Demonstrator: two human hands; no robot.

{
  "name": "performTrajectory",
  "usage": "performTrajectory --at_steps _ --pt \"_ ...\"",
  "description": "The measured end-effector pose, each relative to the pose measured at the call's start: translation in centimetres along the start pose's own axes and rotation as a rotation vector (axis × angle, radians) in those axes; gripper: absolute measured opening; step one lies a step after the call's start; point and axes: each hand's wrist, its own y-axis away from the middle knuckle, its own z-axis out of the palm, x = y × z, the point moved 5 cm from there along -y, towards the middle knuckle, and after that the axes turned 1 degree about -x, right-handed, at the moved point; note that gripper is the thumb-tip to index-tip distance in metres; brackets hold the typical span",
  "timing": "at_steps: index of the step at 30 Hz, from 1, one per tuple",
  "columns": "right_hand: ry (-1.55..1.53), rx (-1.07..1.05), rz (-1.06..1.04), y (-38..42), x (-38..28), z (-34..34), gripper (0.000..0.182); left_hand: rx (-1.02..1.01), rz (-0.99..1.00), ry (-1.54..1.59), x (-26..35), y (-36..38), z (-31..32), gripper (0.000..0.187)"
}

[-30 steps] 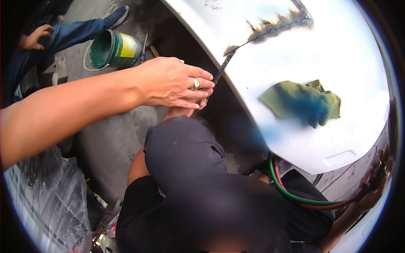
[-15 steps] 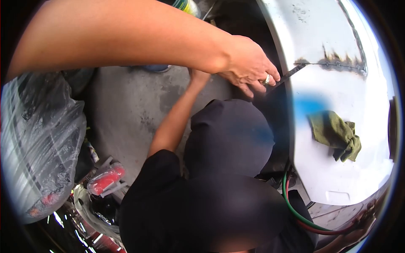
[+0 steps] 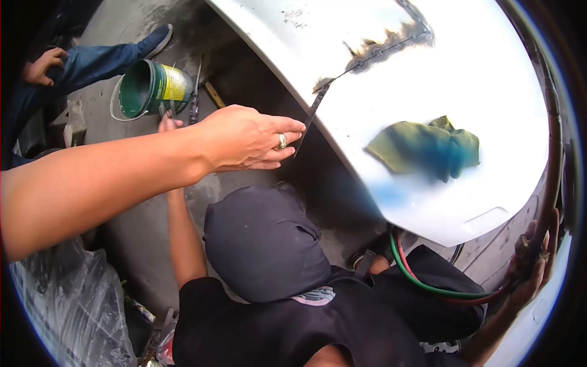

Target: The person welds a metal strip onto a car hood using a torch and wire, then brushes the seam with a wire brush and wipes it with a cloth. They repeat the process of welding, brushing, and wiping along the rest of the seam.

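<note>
My left hand [image 3: 247, 139], with a ring on one finger, reaches in from the left and pinches the lower end of a thin dark metal strip [image 3: 313, 110]. The strip's upper end is wedged into a scorched seam [image 3: 379, 48] in a curved white metal panel [image 3: 489, 85]. A green rag [image 3: 425, 150] lies on the panel to the right of the strip. My right hand does not show. A hooded co-worker in black [image 3: 263, 244] crouches just beneath my left hand.
The co-worker's bare arm [image 3: 177, 232] reaches up toward a green bucket [image 3: 147, 88] and tools on the concrete floor. At the far right a hand [image 3: 532, 263], apparently the co-worker's, holds red and green hoses [image 3: 428, 284]. Another person's jeans-clad leg [image 3: 92, 61] is top left, a plastic bag [image 3: 67, 306] bottom left.
My view swung to the left and back again. My left hand kept hold of the strip at the seam. The co-worker's hand moved from under mine out toward the bucket.
</note>
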Motion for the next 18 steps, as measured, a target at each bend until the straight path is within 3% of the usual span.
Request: performTrajectory --at_steps 2,6,10,12,13,15,16,18 --pt "0.014 0.029 -0.043 0.1 -1.0 1.0 0.093 -0.029 -0.003 -0.130 0.2 0.5 0.2 0.065" --pt "0.047 -0.068 -0.081 0.4 -2.8 3.4 0.096 -0.087 0.146 -0.978 2.1 2.4 0.2 0.072" --pt "0.048 -0.088 0.001 2.2 -4.0 4.2 0.101 -0.106 0.199 -1.057 2.9 2.7 0.0 0.080" --pt "0.061 -0.094 -0.005 2.4 -4.5 4.1 0.100 -0.080 0.303 -1.147 3.7 2.9 0.3 0.063" --pt "0.065 -0.099 -0.013 2.6 -4.7 4.0 0.099 -0.085 0.298 -1.144 4.2 3.0 0.1 0.063" --pt "0.089 -0.155 -0.024 3.0 -4.8 3.5 0.094 -0.335 0.432 -1.171 5.0 3.4 0.9 0.046" --pt "0.123 -0.211 -0.013 3.1 -5.1 3.5 0.093 -0.342 0.426 -1.168 4.4 2.9 1.1 0.046" --pt "0.150 -0.302 -0.010 3.3 -5.2 3.6 0.091 -0.546 0.021 -1.128 0.6 1.7 1.3 0.035"
